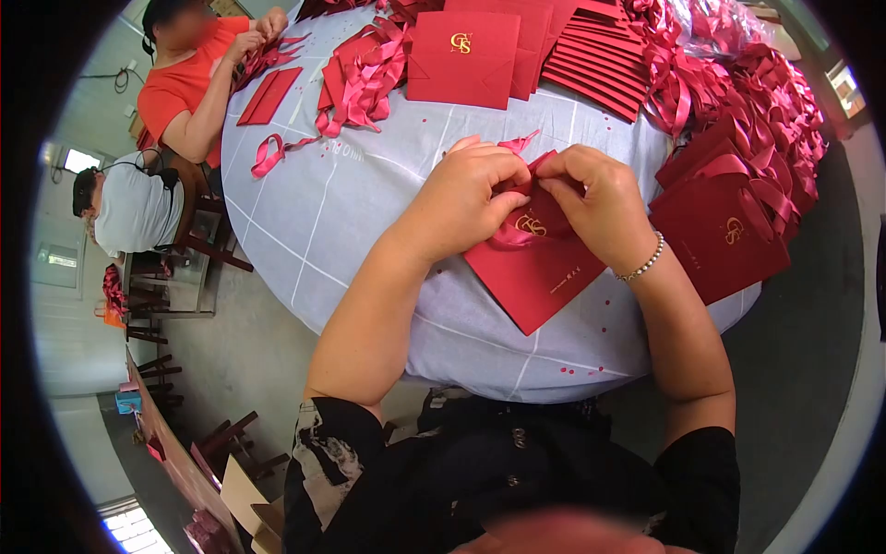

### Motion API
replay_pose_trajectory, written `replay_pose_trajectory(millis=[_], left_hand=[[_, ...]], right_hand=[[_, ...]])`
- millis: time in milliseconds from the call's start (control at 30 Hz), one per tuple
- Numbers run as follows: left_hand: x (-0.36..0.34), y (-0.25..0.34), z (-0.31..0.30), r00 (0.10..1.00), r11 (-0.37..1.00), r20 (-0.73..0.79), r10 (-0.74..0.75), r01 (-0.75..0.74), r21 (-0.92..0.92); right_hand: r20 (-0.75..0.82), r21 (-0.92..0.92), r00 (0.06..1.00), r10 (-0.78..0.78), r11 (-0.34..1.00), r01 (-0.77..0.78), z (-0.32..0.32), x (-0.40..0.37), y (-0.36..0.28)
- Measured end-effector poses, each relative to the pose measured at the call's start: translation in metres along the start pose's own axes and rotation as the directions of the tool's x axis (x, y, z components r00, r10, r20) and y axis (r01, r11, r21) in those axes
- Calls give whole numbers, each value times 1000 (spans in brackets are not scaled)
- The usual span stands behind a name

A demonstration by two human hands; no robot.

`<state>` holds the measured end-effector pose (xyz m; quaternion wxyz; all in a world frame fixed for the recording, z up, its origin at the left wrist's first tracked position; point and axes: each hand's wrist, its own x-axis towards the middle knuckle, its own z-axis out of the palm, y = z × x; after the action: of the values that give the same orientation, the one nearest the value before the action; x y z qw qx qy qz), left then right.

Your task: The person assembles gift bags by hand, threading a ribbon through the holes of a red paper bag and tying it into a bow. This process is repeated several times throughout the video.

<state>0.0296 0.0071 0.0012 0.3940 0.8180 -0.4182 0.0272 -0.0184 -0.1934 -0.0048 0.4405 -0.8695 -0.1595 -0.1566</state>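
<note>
A red paper gift bag (552,286) with a gold monogram lies flat and slanted on the cloth in front of me. My left hand (475,196) is closed in a pinch at the bag's top edge, on a red ribbon (513,238) that loops across the bag's front. Another bit of ribbon pokes out above these fingers. My right hand (598,198), with a beaded bracelet at the wrist, pinches the same top edge close to the left fingertips. The fingers partly hide what lies between them.
Finished-looking bags with ribbon handles (724,226) pile up on the right. Flat red bags (461,60) and a fanned stack (595,57) are at the back, beside loose ribbons (369,78). A co-worker in an orange shirt (175,97) handles ribbons at the far left; another person sits behind.
</note>
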Motion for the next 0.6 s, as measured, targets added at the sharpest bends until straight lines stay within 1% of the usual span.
replay_pose_trajectory(millis=[67,100,133,167,200,233,300,333,400,433,500,533,567,600], left_hand=[[0,2,-3,1000,1000,-4,18,-18,5],[0,4,-4,999,999,-6,36,-36,9],[-1,5,-4,999,999,-12,38,-38,10],[-2,8,-3,997,996,-38,73,-71,63],[-4,11,-2,992,988,-63,111,-103,115],[-4,13,-3,991,988,-68,114,-106,114],[-7,16,-4,998,992,-65,-26,34,124],[-9,16,-3,997,992,-72,-27,36,120],[-12,16,0,997,975,-71,-2,18,221],[-12,17,0,997,975,-79,-2,19,219],[-12,20,-2,990,934,-37,135,-114,340],[-12,21,-1,990,934,-40,138,-116,338],[-12,22,-1,984,928,-49,171,-144,344],[-12,22,-1,977,921,-57,205,-173,350]], right_hand=[[-52,-139,970,-239,963,230,-7,8,-3],[-49,-140,969,-243,962,235,-11,11,-5],[61,-138,966,-252,956,258,-17,13,-7],[170,-135,952,-256,951,280,-23,15,-9],[223,-170,939,-262,938,302,-26,17,-11],[225,-175,938,-264,936,305,-27,17,-13],[211,-160,955,-209,956,245,-28,16,-19],[218,-163,953,-210,955,248,-27,17,-21],[220,-123,965,-145,977,175,-27,19,-24],[225,-126,963,-148,976,180,-28,22,-24],[373,22,928,-5,1000,-4,-35,28,-23],[492,-19,868,61,998,-60,-43,37,-23],[492,-24,868,64,998,-60,-47,44,-27],[545,-91,826,143,990,-111,-50,53,-36]])
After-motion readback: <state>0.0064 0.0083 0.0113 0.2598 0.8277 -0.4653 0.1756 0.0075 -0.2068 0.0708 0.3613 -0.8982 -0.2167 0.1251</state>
